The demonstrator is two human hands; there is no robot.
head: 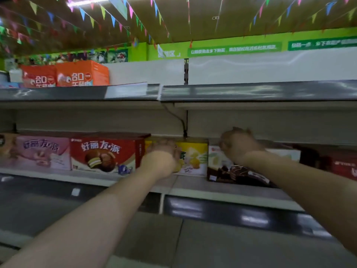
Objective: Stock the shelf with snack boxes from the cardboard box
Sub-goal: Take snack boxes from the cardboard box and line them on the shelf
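On the middle shelf (193,185) a row of snack boxes stands: a pink box (42,151), a red box (104,153), a yellow box (195,157) and a brown-and-white box (222,167). My left hand (161,151) lies against the left front of the yellow box; its fingers are blurred. My right hand (238,145) reaches over the top of the brown-and-white box, and its grip is blurred too. The cardboard box is out of sight.
Two orange boxes (65,74) stand on the top shelf at the left. Dark red boxes (340,163) sit at the far right of the middle shelf. A lower shelf (173,238) juts out under my forearms. Bunting hangs from the ceiling.
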